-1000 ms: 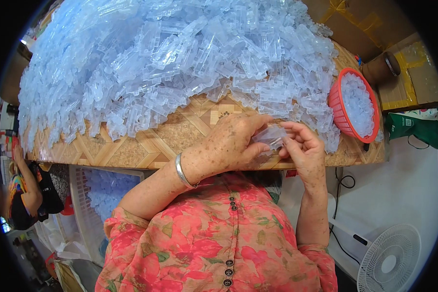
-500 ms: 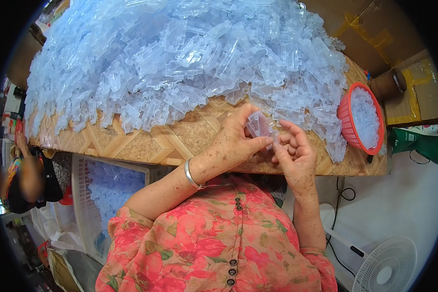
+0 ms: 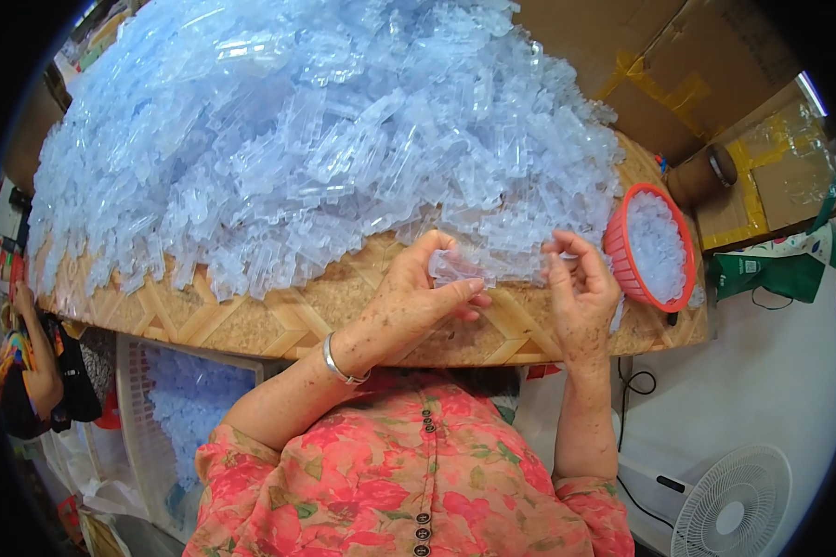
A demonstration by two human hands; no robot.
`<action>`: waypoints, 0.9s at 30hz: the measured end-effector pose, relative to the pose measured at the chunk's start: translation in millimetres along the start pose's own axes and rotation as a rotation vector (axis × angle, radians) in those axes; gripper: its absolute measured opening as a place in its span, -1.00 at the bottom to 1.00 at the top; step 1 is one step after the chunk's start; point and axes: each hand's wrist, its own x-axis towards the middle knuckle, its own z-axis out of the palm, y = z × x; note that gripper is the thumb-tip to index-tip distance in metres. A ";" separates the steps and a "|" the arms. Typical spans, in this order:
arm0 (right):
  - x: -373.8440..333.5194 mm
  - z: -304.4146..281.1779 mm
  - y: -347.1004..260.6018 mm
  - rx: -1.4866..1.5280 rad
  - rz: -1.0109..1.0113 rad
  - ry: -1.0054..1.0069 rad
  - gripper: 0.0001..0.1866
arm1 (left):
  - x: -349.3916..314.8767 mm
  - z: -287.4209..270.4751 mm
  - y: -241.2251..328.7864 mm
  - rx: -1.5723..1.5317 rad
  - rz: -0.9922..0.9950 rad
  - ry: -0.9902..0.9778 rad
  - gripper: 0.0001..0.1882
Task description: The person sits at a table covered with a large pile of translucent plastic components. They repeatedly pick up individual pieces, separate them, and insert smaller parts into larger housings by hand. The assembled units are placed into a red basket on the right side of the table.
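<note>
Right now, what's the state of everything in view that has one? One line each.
Left hand: pinching a clear plastic piece
Right hand: raised, fingers curled; grip unclear
Plastic pile: loosely heaped
Table: partly covered
Red basket: loaded with plastic pieces
White crate: holding plastic pieces
Fan: on or off unclear
Cardboard box: taped

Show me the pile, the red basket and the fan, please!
Pile [image 3: 316, 153], head view: middle of its heap.
Red basket [image 3: 620, 257], head view: outer wall.
Fan [image 3: 731, 515], head view: round hub.
</note>
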 end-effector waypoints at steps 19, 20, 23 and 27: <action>188.2 -4.8 35.0 -0.883 -0.041 0.230 -0.66 | 14.0 -21.0 5.3 -0.133 0.017 -0.045 -0.68; 182.8 -8.4 33.1 -0.688 -0.027 0.241 -0.66 | 14.7 -21.8 4.7 -0.136 0.023 -0.062 -0.66; 161.6 -17.8 23.2 -0.099 0.017 0.176 -0.66 | 13.8 -21.4 6.8 -0.137 0.040 -0.091 -0.59; 101.5 -8.1 -17.4 0.389 0.131 -0.057 -0.66 | 13.5 -21.6 5.7 -0.162 0.059 -0.085 -0.49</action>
